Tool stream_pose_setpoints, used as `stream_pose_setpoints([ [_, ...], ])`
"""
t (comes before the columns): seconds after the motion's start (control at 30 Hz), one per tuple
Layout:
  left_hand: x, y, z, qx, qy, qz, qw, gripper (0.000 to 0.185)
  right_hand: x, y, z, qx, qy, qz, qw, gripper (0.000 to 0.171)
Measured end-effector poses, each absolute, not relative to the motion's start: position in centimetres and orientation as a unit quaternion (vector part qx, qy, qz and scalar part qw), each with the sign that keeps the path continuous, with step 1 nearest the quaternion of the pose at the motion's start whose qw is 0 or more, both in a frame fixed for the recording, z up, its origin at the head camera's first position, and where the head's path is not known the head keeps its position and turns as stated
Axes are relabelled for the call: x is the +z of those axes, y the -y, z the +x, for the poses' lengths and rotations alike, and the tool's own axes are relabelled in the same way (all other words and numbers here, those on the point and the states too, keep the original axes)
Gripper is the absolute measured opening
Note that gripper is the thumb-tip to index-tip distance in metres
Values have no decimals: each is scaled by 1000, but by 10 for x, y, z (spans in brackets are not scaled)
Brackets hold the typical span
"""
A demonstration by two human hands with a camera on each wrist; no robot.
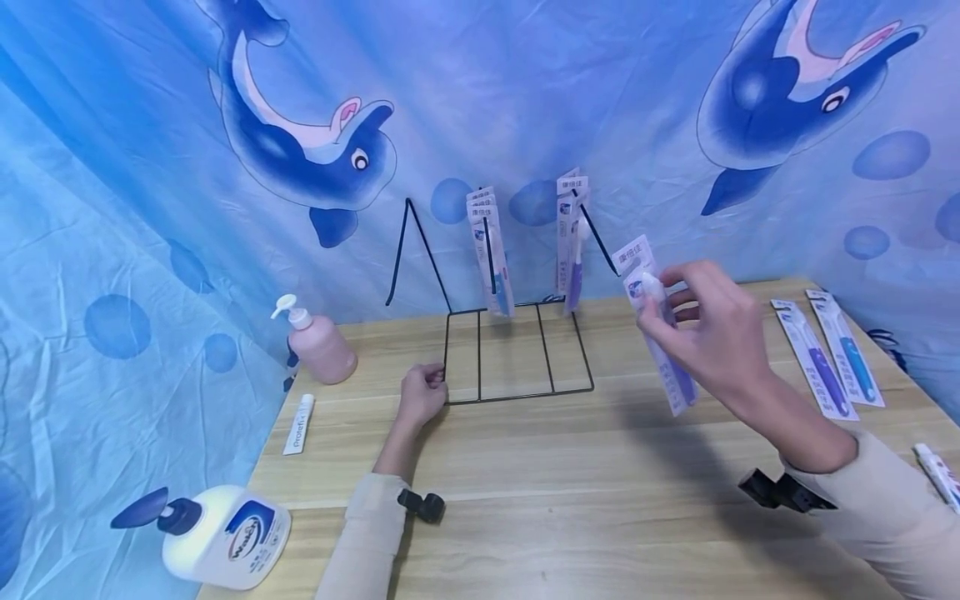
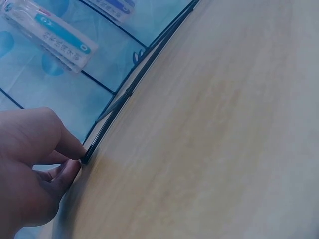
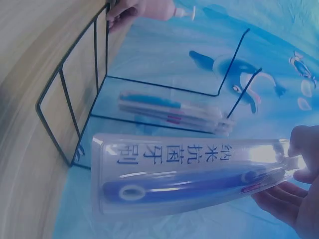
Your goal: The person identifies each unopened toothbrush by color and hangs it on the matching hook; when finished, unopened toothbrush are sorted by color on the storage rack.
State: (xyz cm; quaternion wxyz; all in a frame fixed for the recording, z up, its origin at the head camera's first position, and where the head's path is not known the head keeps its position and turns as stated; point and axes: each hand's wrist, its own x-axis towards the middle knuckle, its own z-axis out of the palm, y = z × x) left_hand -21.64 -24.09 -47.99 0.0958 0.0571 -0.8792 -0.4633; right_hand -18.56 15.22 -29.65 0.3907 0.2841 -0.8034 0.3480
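Note:
In the head view my right hand (image 1: 708, 325) pinches the upper part of a packaged purple toothbrush (image 1: 678, 385), held tilted above the table, right of the wire rack. The right wrist view shows its clear packet (image 3: 194, 174) up close. My left hand (image 1: 422, 395) pinches the front left corner of the black wire display rack (image 1: 517, 397); the left wrist view shows thumb and finger at that corner (image 2: 85, 159). Several packaged toothbrushes (image 1: 491, 250) hang on the middle hook, blue at the front. More packets with a purple toothbrush (image 1: 573, 250) hang on the right hook. The left hook (image 1: 399, 250) is bare.
Two packaged toothbrushes, one purple (image 1: 817, 367) and one blue (image 1: 851, 354), lie at the right. A pink pump bottle (image 1: 322, 346), a small tube (image 1: 298, 425) and a white pump bottle (image 1: 228, 537) are at the left. Another tube (image 1: 937, 473) lies far right. A dolphin curtain (image 1: 465, 100) hangs behind.

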Motion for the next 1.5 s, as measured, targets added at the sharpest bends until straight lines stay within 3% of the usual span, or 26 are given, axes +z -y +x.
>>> stream_pose_setpoints([
  [0.33, -481, 240, -218, -466, 877, 53, 103, 40, -315, -140, -199, 355, 822, 266, 357, 23],
  [0.57, -479, 240, -218, -456, 882, 53, 102, 39, -324, -122, -238, 388, 821, 240, 344, 17],
  [1.03, -477, 239, -218, -458, 883, 50, 92, 40, -325, -91, -315, 388, 797, 256, 386, 17],
  [1.5, -474, 241, -214, -463, 881, 56, 82, 42, -322, -89, -333, 403, 816, 240, 337, 23],
])
